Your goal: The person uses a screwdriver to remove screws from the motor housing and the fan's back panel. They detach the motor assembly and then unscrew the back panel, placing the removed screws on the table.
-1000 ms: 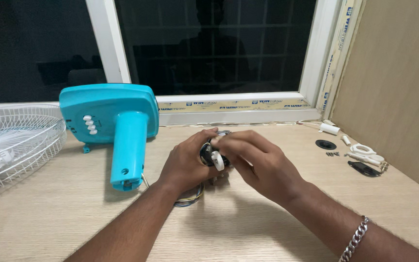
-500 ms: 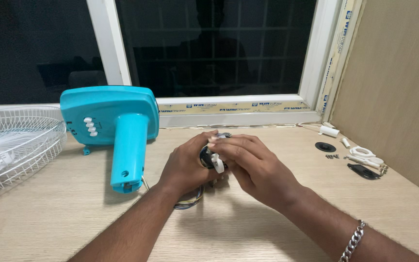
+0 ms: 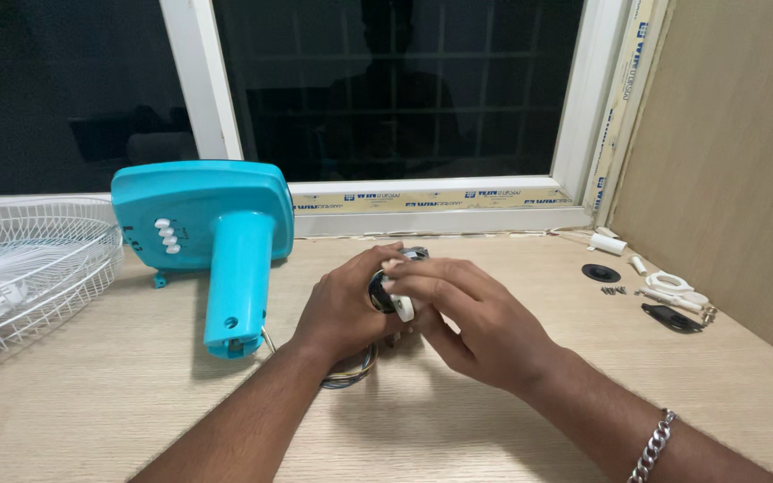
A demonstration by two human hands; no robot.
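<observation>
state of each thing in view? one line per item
left hand: closed around the motor unit
right hand: fingers on the white knob
motor unit: held over the table, mostly hidden
white knob: on the motor unit
wires: trailing to the fan base
fan base: lying on its side
wire guard: detached, flat on the table
small parts: loose at the table's right edge

Home room at night, serving as a makeshift repair spot: light wood-grain table [image 3: 118, 402] sitting under a white-framed window [image 3: 404, 192], dark outside; dismantled turquoise fan base [image 3: 203, 224] and white fan grille [image 3: 20, 268] lying below the window's left part.
</observation>
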